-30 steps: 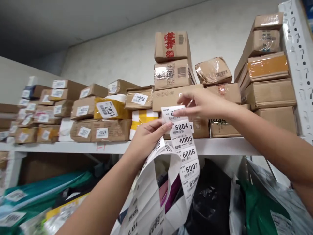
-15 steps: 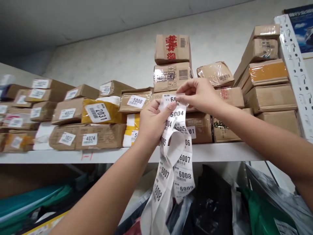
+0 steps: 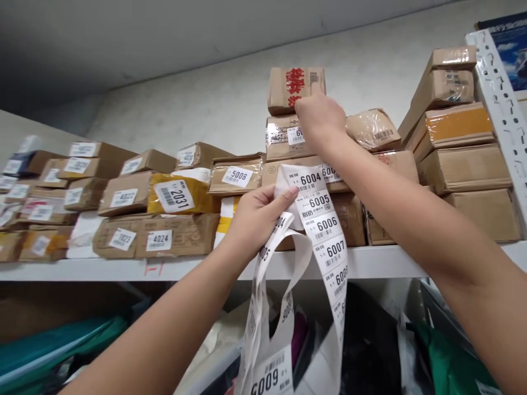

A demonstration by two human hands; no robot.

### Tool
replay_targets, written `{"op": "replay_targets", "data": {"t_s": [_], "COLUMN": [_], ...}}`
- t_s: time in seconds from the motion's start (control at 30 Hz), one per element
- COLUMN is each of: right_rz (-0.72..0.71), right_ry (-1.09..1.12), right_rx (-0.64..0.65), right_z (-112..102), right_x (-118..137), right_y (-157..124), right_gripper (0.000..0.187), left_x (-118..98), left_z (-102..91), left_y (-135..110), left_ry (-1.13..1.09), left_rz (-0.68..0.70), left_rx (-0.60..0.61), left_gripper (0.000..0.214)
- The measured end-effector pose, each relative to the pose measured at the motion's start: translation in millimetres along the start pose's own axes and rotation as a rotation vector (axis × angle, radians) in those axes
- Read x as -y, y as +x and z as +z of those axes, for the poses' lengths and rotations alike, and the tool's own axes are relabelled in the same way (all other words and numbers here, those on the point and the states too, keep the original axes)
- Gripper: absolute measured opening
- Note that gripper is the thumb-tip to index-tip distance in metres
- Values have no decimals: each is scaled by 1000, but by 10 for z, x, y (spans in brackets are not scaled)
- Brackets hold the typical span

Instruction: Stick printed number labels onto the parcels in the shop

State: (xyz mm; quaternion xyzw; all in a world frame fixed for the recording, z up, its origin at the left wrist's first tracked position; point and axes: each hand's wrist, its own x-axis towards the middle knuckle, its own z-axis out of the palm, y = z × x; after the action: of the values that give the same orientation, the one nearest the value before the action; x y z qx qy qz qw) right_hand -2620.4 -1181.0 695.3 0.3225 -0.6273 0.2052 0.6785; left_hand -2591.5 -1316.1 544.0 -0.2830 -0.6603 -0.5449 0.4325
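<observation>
Loosely, the label strip (image 3: 327, 225) hangs from the left grip (image 3: 258, 218), apparently looped.

White shelving (image 3: 382, 262) fronts a grey, perhaps plastered wall (image 3: 222, 104).

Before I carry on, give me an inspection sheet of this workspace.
Surface: white shelf, loaded with cardboard boxes.
Job's things: label strip, looped, 6004 to 6007 readable; red-printed box on a labelled box.
Clutter: black bag and green bag below the shelf.
Grips: left grip pinches the strip; right grip is in front of those two boxes, contact unclear.
Cables: nothing seen.
Surroundings: grey wall behind; perforated white post at right.
</observation>
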Motion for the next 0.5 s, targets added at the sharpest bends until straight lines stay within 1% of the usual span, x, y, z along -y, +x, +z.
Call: {"op": "replay_targets", "data": {"t_s": [0.07,0.1,0.13,0.17,0.23,0.27,0.3,0.33,0.37,0.47,0.5], "right_rz": [-37,-85,-138,-185,-224,-216,-198,-176,-153,-105,-96], "right_ry": [-21,8,71,159,354,441,507,545,564,589,599], "right_rx": [-100,-109,-62,40,313,416,477,500,494,423,388], "right_z": [-106,-176,-248,-314,-402,-419,-418,-402,-377,-287,-262], "right_x": [33,47,55,57,49,42,37,33,33,44,52], "right_y": [-52,-109,-182,-263,-429,-501,-560,-603,-633,-663,-667], "right_gripper": [6,10,15,19,23,22,21,20,20,17,15], "left_x": [14,14,9,-3,-42,-71,-105,-144,-183,-286,-306], "left_z": [-52,-76,-97,-116,-138,-140,-136,-125,-110,-55,-40], "left_y": [-4,-5,-7,-9,-12,-11,-7,-1,7,46,63], "left_ry": [9,-10,-43,-82,-143,-150,-142,-134,-138,-186,-194], "left_rz": [32,48,59,63,38,11,-16,-30,-33,-20,-26], "left_rx": [-17,-22,-22,-17,8,25,37,40,30,-65,-94], "left_gripper": [26,23,21,19,18,19,18,15,11,14,11]}}
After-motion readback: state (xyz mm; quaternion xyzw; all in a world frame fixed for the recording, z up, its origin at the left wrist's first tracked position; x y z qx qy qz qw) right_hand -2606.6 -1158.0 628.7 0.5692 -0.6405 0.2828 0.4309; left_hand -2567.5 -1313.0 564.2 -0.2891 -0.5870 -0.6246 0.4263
